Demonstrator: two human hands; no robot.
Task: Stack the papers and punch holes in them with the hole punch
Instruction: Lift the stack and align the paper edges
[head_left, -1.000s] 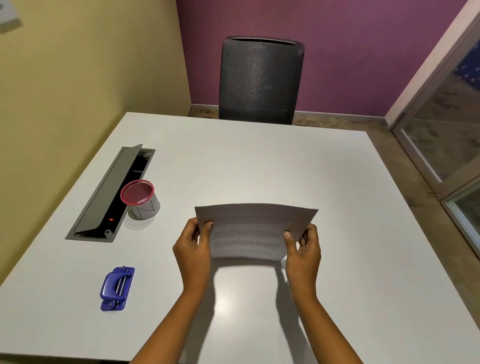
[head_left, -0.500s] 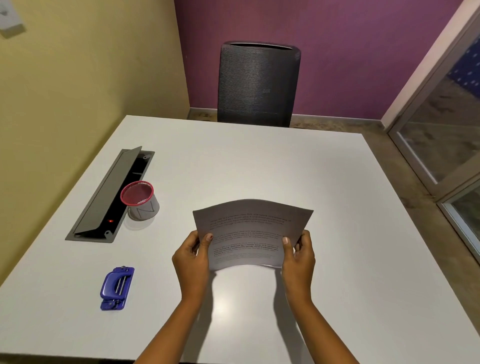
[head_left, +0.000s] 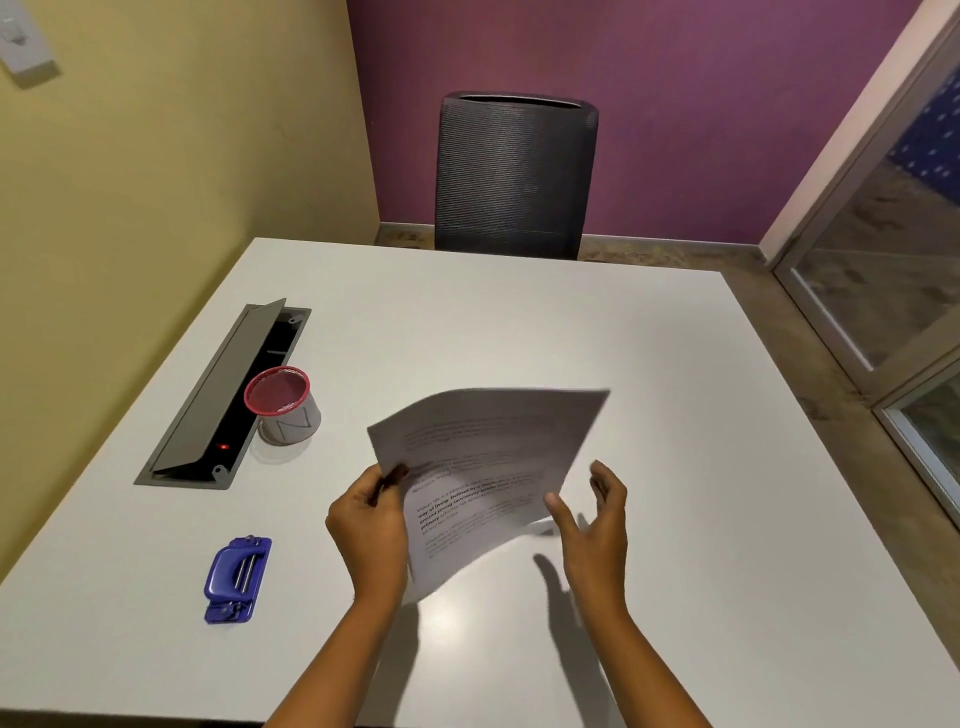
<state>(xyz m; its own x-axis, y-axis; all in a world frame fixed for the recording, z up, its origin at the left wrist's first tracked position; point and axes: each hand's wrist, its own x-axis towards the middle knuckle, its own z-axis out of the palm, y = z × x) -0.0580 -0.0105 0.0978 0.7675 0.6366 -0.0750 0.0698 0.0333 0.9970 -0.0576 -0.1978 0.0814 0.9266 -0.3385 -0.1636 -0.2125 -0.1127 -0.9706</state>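
Note:
A stack of printed white papers (head_left: 485, 467) is held tilted above the white table (head_left: 649, 389), its lower corner near the tabletop. My left hand (head_left: 371, 525) pinches the stack's left edge. My right hand (head_left: 595, 519) is just off the stack's right edge, fingers spread, holding nothing. A blue hole punch (head_left: 238, 578) lies flat on the table to the left of my left hand, apart from both hands.
A red-rimmed mesh pen cup (head_left: 284, 404) stands left of the papers, beside an open grey cable hatch (head_left: 223, 395) set into the table. A dark mesh chair (head_left: 514, 174) stands at the far edge. A glass door (head_left: 893, 249) is at right.
My right hand has let go of the papers and opened. The stack, held level by both hands before, now hangs tilted from my left hand alone.

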